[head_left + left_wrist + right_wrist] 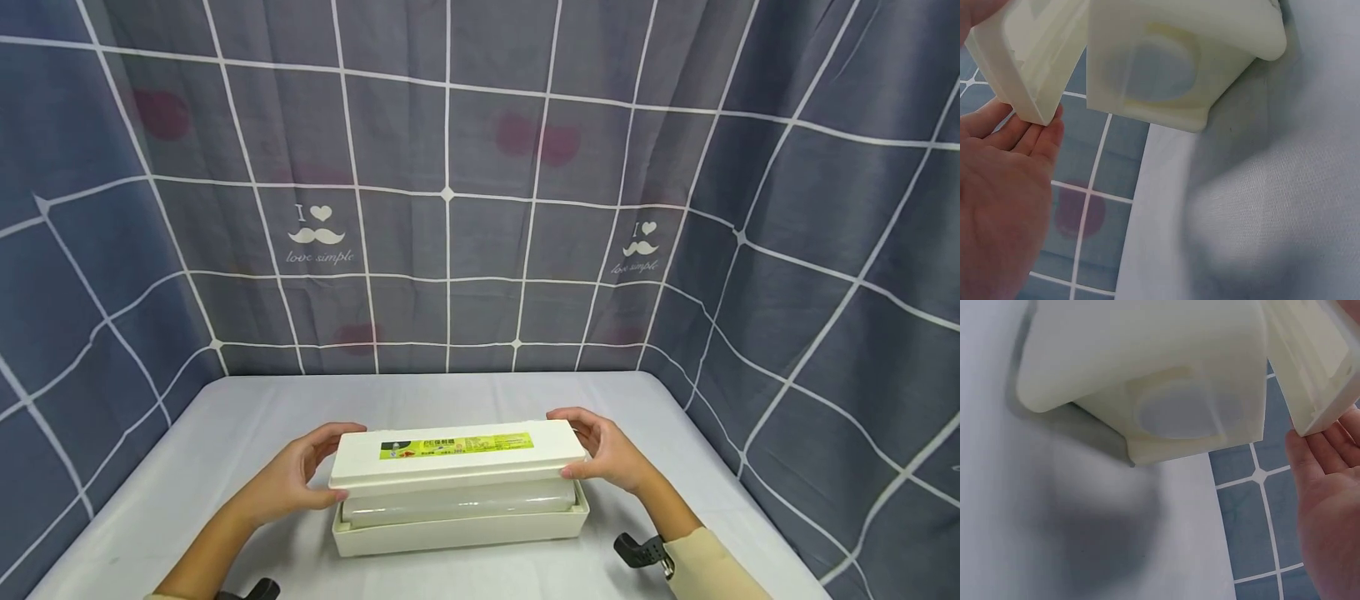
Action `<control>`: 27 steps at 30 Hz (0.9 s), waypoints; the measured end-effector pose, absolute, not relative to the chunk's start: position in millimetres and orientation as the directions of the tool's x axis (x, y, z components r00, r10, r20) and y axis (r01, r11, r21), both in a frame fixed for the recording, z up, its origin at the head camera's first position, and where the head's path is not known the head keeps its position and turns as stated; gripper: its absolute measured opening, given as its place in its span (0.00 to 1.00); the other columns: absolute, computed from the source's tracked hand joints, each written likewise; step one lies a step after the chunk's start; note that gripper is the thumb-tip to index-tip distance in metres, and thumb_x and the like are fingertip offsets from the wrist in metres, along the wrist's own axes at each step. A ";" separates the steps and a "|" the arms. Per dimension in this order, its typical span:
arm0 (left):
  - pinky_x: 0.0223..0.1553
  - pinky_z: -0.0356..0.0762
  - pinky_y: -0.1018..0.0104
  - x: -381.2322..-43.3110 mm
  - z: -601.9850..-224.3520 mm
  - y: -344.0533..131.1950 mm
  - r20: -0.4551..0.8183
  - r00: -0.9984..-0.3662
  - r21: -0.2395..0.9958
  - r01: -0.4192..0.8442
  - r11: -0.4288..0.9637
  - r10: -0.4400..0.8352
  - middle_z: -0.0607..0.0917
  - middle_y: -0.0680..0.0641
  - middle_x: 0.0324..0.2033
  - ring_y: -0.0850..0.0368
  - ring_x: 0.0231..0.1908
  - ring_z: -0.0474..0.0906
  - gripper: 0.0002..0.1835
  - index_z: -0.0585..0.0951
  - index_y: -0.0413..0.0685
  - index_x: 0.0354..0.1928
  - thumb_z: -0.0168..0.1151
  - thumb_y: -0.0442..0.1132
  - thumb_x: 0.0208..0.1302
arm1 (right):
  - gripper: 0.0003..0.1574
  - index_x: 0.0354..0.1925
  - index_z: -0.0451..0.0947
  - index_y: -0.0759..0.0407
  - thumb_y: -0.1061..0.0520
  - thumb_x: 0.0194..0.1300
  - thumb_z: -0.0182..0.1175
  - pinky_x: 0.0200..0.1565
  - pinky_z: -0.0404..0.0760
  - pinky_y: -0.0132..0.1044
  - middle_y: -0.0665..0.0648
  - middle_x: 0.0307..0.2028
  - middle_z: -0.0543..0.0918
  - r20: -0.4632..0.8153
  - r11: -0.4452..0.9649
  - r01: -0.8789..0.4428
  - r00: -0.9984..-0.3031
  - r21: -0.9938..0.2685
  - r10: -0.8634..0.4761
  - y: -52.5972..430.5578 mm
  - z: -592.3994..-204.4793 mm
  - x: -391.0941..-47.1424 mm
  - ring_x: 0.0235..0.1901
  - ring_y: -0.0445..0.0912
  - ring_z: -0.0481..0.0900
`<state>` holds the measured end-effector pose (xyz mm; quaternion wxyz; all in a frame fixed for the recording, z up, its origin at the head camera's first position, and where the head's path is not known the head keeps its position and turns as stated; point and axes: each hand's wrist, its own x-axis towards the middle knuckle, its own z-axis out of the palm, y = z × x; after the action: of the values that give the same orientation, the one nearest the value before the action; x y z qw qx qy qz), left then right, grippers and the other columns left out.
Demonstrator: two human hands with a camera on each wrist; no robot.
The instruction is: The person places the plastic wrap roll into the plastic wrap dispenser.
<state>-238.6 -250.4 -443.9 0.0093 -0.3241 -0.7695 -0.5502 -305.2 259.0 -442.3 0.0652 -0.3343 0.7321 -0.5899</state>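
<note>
A white lid (360, 457) with a yellow-green label (456, 446) is held above a cream plastic cling film box (461, 536). Inside the box lies a roll of cling film (461, 502), its upper part showing below the lid. My left hand (288, 475) grips the lid's left end, thumb at the front and fingers behind. At the other end, my right hand (609, 450) holds the lid the same way. Both wrist views show a gap between the lid (1029, 81) and the box (1191, 356), with fingers of the right hand (1335, 500) under the lid's edge.
The box stands on a table with a white cloth (300, 400). Dark grey-blue curtains (480, 233) with white grid lines rise behind the table and on both sides. Each wrist wears a black strap device (641, 550).
</note>
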 end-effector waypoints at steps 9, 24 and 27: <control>0.64 0.69 0.80 -239.8 -447.9 -251.2 0.385 -0.768 0.832 0.529 0.169 0.512 0.77 0.39 0.64 0.67 0.66 0.72 0.40 0.69 0.36 0.70 0.75 0.28 0.54 | 0.51 0.70 0.63 0.74 0.72 0.51 0.74 0.60 0.81 0.31 0.70 0.67 0.72 0.315 0.010 -0.401 -0.733 -0.916 -0.603 263.4 -447.3 -297.3 0.63 0.43 0.78; 0.67 0.64 0.84 -233.9 -452.4 -248.5 0.387 -0.785 0.808 0.542 0.233 0.484 0.79 0.42 0.64 0.70 0.65 0.72 0.42 0.72 0.40 0.68 0.81 0.32 0.50 | 0.49 0.68 0.67 0.72 0.71 0.49 0.76 0.62 0.79 0.30 0.68 0.65 0.76 0.331 0.036 -0.423 -0.756 -0.905 -0.565 264.4 -453.9 -284.7 0.61 0.43 0.80; 0.66 0.66 0.83 -232.4 -453.3 -246.5 0.392 -0.781 0.808 0.545 0.223 0.487 0.79 0.41 0.63 0.68 0.64 0.74 0.41 0.73 0.42 0.68 0.81 0.32 0.50 | 0.50 0.68 0.67 0.73 0.71 0.49 0.76 0.63 0.79 0.30 0.69 0.65 0.75 0.333 0.038 -0.426 -0.756 -0.904 -0.564 265.4 -455.1 -282.6 0.62 0.43 0.80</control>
<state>-232.4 -246.5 -453.3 0.0274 -0.3300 -0.7815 -0.5288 -282.6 265.4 -455.1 0.0571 -0.3445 0.7183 -0.6018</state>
